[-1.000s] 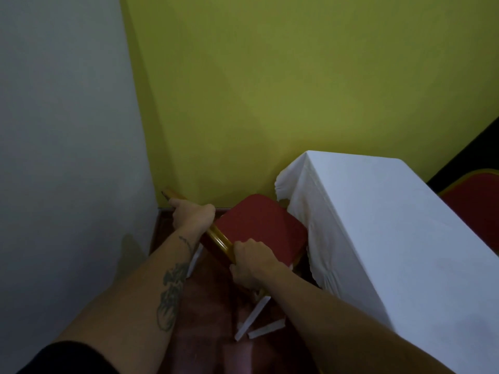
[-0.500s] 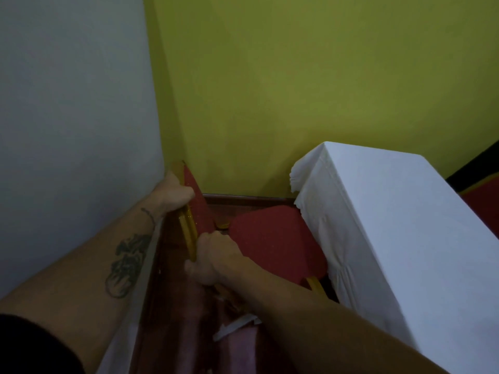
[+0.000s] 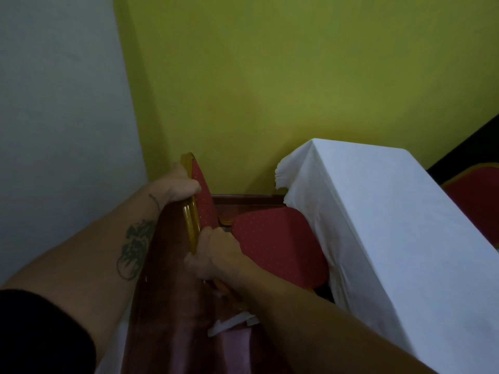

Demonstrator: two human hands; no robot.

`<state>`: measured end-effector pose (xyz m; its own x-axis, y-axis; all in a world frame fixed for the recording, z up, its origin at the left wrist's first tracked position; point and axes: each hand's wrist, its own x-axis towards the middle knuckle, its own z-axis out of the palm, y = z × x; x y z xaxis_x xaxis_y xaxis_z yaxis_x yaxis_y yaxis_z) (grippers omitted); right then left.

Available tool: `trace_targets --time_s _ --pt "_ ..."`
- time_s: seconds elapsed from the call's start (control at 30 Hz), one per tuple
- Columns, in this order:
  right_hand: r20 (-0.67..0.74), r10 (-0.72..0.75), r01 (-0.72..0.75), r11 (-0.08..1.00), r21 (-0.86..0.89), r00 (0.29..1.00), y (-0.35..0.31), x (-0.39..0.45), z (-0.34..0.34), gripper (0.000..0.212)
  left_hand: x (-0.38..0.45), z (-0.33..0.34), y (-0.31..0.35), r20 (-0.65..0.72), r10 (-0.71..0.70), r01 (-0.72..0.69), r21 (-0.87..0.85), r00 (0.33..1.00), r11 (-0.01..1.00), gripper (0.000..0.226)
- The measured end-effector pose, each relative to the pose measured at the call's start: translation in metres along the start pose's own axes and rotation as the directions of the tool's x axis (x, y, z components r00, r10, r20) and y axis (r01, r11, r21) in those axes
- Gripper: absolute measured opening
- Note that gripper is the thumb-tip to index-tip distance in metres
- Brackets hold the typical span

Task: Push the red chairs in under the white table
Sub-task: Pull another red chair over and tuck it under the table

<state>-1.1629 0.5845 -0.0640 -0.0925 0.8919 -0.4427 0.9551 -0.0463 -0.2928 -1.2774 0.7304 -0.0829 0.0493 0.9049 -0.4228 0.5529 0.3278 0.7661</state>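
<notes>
Both hands grip the gold-framed backrest of a red chair. Left hand closed over the upper part of the backrest frame, near its top corner. Right hand clenched on the same frame lower down, where backrest meets seat. Backrest stands upright, edge-on to the camera, between the two hands. Seat extends from the right hand toward the white table; its far edge touches or slips under the hanging tablecloth, most of the seat still outside the table. Second red chair shows beyond the table's far side, partly hidden. Table corner sits close to the yellow wall.
</notes>
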Motion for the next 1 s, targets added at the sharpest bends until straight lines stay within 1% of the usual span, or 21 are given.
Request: trace_targets --time_s 0.03,0.07,0.1,0.17,0.23,0.3,0.4,0.43,0.53,0.6,0.67,0.77,0.87,1.0 --pt "-0.007 0.015 -0.015 1.000 0.008 1.000 0.004 0.003 -0.002 0.058 0.008 0.004 0.003 0.031 0.001 -0.001 0.020 1.000 1.000 0.074" --pt "-0.017 0.030 -0.029 0.999 0.019 0.999 0.009 0.005 -0.005 0.057 0.015 0.007 0.008 0.052 -0.002 0.001 0.025 0.999 1.000 0.087" --pt "-0.027 0.042 -0.041 0.999 0.026 0.999 0.015 0.007 -0.007 0.057 0.019 0.013 0.015 0.059 -0.001 -0.001 0.025 0.998 1.000 0.086" --pt "-0.040 0.061 -0.060 0.998 0.024 0.997 0.027 0.011 -0.012 0.057 0.018 0.026 0.034 0.036 0.011 -0.012 0.029 0.999 1.000 0.075" --pt "-0.041 0.081 -0.080 0.996 0.024 0.996 0.042 0.016 -0.019 0.058 0.026 0.042 0.048 0.006 0.030 -0.030 0.049 1.000 0.998 0.079" --pt "-0.030 0.118 -0.117 0.992 0.046 0.993 0.057 0.021 -0.026 0.058 0.036 0.058 0.059 0.031 0.052 -0.053 0.034 0.998 0.998 0.083" --pt "-0.019 0.195 -0.193 0.979 0.069 0.981 0.082 0.027 -0.039 0.058 0.045 0.082 0.078 0.012 0.076 -0.076 0.063 0.997 0.995 0.069" --pt "-0.017 0.222 -0.220 0.973 0.063 0.975 0.090 0.028 -0.042 0.058 0.047 0.090 0.085 0.023 0.083 -0.085 0.055 0.996 0.995 0.069" --pt "-0.017 0.282 -0.281 0.959 0.044 0.959 0.117 0.027 -0.052 0.057 0.060 0.118 0.101 0.072 0.107 -0.109 0.026 0.992 0.994 0.080" --pt "-0.023 0.314 -0.313 0.949 0.050 0.949 0.135 0.026 -0.055 0.055 0.061 0.136 0.111 0.067 0.125 -0.127 0.020 0.990 0.992 0.075" --pt "-0.030 0.332 -0.329 0.942 0.071 0.943 0.149 0.026 -0.056 0.056 0.065 0.152 0.121 0.032 0.123 -0.123 0.000 0.992 0.992 0.070" --pt "-0.041 0.337 -0.332 0.939 0.095 0.941 0.158 0.031 -0.056 0.057 0.072 0.166 0.130 -0.026 0.110 -0.111 -0.034 0.994 0.993 0.070" --pt "-0.037 0.321 -0.316 0.943 0.104 0.946 0.161 0.037 -0.060 0.055 0.072 0.174 0.135 -0.124 0.103 -0.105 -0.014 0.987 0.994 0.059" --pt "-0.055 0.331 -0.321 0.936 0.146 0.942 0.164 0.039 -0.058 0.056 0.062 0.182 0.137 -0.277 0.109 -0.112 0.005 0.955 0.994 0.041"
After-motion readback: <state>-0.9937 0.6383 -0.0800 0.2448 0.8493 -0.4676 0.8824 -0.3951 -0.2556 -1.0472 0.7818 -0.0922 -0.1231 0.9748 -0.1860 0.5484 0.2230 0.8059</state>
